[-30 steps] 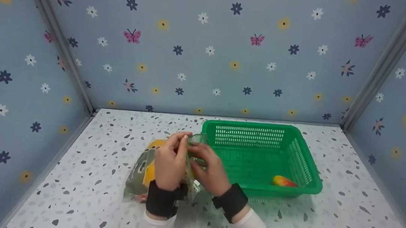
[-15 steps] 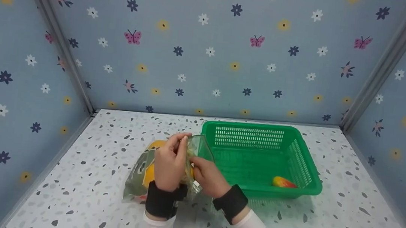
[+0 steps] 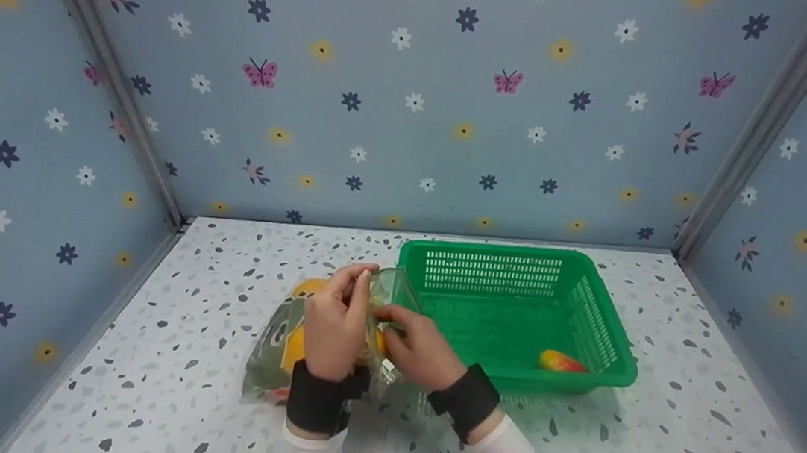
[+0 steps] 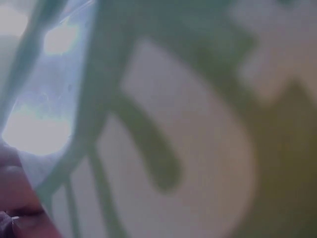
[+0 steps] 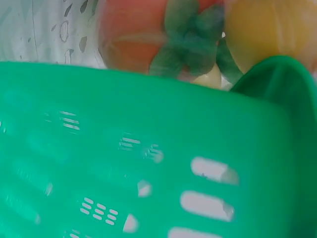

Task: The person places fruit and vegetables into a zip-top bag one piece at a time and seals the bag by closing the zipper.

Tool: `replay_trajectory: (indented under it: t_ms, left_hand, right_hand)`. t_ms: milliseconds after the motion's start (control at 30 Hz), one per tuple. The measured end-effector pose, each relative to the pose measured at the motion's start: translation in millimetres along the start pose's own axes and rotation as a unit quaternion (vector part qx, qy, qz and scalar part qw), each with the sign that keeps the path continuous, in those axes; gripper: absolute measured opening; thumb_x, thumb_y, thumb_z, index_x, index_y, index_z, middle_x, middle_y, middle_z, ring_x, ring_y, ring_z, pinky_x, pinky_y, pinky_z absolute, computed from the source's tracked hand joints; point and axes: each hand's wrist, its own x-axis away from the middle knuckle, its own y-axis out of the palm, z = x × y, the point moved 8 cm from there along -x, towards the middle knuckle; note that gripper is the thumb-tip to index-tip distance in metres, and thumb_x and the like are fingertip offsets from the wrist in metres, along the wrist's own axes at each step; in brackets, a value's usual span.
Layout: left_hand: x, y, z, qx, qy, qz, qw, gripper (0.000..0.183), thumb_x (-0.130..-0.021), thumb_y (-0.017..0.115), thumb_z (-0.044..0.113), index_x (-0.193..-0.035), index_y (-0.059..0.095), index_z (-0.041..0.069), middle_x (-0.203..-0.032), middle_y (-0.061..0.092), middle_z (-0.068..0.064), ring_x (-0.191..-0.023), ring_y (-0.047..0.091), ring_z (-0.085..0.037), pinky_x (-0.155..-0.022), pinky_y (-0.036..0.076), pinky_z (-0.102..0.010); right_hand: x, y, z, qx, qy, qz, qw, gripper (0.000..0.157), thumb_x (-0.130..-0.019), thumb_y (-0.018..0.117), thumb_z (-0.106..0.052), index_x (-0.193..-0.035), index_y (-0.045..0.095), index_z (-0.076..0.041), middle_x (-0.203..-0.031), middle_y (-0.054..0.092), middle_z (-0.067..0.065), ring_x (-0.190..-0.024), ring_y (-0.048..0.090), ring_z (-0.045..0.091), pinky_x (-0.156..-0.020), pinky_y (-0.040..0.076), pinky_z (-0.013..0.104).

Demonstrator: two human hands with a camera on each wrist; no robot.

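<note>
A see-through plastic bag [image 3: 263, 362] with a green and white print stands on the table, bulging with yellow fruit [image 3: 294, 346]. My left hand [image 3: 337, 324] grips its upper part, and the bag's clear flap [image 3: 389, 282] sticks up beyond the fingers. At the bag's right side, my right hand [image 3: 424, 349] pinches the edge with curled fingers, the fingertips partly hidden. Blurred bag print [image 4: 188, 139] fills the left wrist view, some fingers [image 4: 22, 193] at its lower left. In the right wrist view a red fruit with green leaves [image 5: 133, 39] lies beside a yellow one [image 5: 262, 32].
Close on the right stands a green plastic basket [image 3: 607, 323] with slotted walls. One red-and-yellow fruit [image 3: 562, 361] lies inside it, near the front right corner. The speckled white table [image 3: 221, 252] has patterned blue walls [image 3: 413, 137] at the back and sides.
My right hand has drawn slightly down from the bag's top, its spread fingers coming together at the edge. The clear flap shows more. My left hand keeps its grip.
</note>
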Motion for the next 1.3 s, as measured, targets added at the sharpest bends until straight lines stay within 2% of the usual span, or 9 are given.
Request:
replay_trajectory:
  t_ms: [133, 333, 467, 600, 833, 933, 1000, 1133, 1300]
  left_hand:
    - [0.7, 0.3, 0.7, 0.003, 0.001, -0.003, 1.0, 0.017, -0.103, 0.059, 0.006, -0.109, 0.074, 0.0, -0.06, 0.031, 0.009, -0.046, 0.024, 0.0, -0.047, 0.024, -0.021]
    - [-0.5, -0.7, -0.4, 0.004, 0.009, 0.006, 0.9999, 0.016, -0.102, 0.06, 0.005, -0.108, 0.075, -0.001, -0.059, 0.036, 0.004, -0.048, 0.028, 0.0, -0.047, 0.025, -0.02]
    - [-1.5, -1.2, 0.5, 0.004, 0.01, 0.009, 0.9999, 0.016, -0.102, 0.061, 0.005, -0.107, 0.075, -0.001, -0.059, 0.037, 0.003, -0.049, 0.028, 0.0, -0.048, 0.025, -0.02]
    - [-1.1, -1.7, 1.0, 0.002, 0.016, 0.012, 0.9998, 0.016, -0.102, 0.061, 0.005, -0.106, 0.075, -0.001, -0.058, 0.037, 0.003, -0.049, 0.027, 0.0, -0.048, 0.023, -0.02]
    - [-1.4, -1.7, 1.6, 0.003, 0.021, 0.014, 0.9997, 0.015, -0.101, 0.062, 0.004, -0.106, 0.075, -0.001, -0.058, 0.037, 0.003, -0.049, 0.027, 0.0, -0.048, 0.023, -0.02]
    - [-1.7, -1.7, 1.2, 0.004, 0.017, 0.014, 0.9997, 0.015, -0.101, 0.062, 0.005, -0.106, 0.075, -0.001, -0.059, 0.037, 0.003, -0.05, 0.028, 0.0, -0.048, 0.024, -0.02]
    - [-1.4, -1.5, 0.9, 0.005, 0.016, 0.014, 0.9998, 0.015, -0.102, 0.062, 0.005, -0.106, 0.075, -0.001, -0.059, 0.037, 0.002, -0.049, 0.028, 0.0, -0.048, 0.025, -0.02]
    - [-0.4, -0.8, -0.1, 0.006, 0.016, 0.013, 0.9998, 0.016, -0.102, 0.061, 0.005, -0.106, 0.075, -0.001, -0.058, 0.037, 0.002, -0.049, 0.028, 0.0, -0.047, 0.025, -0.02]
    - [0.0, -0.5, 0.1, 0.006, 0.018, 0.013, 0.9997, 0.016, -0.102, 0.061, 0.004, -0.106, 0.075, 0.0, -0.058, 0.035, 0.004, -0.048, 0.025, 0.001, -0.047, 0.023, -0.021]
  right_hand:
    - [9.1, -14.6, -0.2, -0.012, -0.002, 0.0, 1.0, 0.028, -0.106, 0.052, -0.008, -0.132, 0.063, -0.004, -0.131, 0.067, 0.017, -0.122, 0.065, 0.033, -0.097, 0.057, 0.049]
    - [29.0, -47.6, 0.9, 0.035, -0.012, 0.003, 0.999, 0.031, -0.106, 0.059, -0.018, -0.133, 0.061, -0.004, -0.132, 0.065, 0.016, -0.118, 0.064, 0.036, -0.088, 0.059, 0.045]
    - [43.0, -73.4, 6.4, 0.083, 0.006, 0.008, 0.997, 0.034, -0.104, 0.062, -0.025, -0.134, 0.061, -0.008, -0.132, 0.065, 0.012, -0.117, 0.065, 0.032, -0.086, 0.058, 0.043]
    - [53.6, -98.5, 17.2, 0.132, 0.032, 0.006, 0.991, 0.034, -0.103, 0.065, -0.026, -0.132, 0.061, -0.009, -0.131, 0.065, 0.013, -0.115, 0.065, 0.031, -0.091, 0.056, 0.048]
    - [55.5, -151.6, 38.5, 0.197, 0.099, 0.0, 0.975, 0.031, -0.101, 0.067, -0.024, -0.127, 0.065, -0.006, -0.126, 0.068, 0.015, -0.111, 0.066, 0.034, -0.094, 0.055, 0.052]
    - [52.8, -166.8, 51.7, 0.236, 0.132, -0.015, 0.963, 0.032, -0.1, 0.068, -0.025, -0.125, 0.066, -0.004, -0.123, 0.07, 0.016, -0.111, 0.067, 0.035, -0.094, 0.055, 0.053]
    - [52.1, -170.9, 61.5, 0.274, 0.151, -0.039, 0.949, 0.033, -0.099, 0.07, -0.026, -0.122, 0.067, -0.003, -0.119, 0.071, 0.017, -0.108, 0.068, 0.035, -0.093, 0.056, 0.052]
    - [55.0, -169.3, 79.8, 0.363, 0.177, -0.106, 0.909, 0.038, -0.093, 0.077, -0.029, -0.115, 0.068, 0.0, -0.108, 0.074, 0.019, -0.099, 0.072, 0.035, -0.087, 0.058, 0.051]
    - [63.7, -159.7, 96.5, 0.413, 0.2, -0.192, 0.867, 0.043, -0.086, 0.083, -0.035, -0.108, 0.069, 0.0, -0.098, 0.074, 0.017, -0.086, 0.072, 0.03, -0.081, 0.06, 0.05]
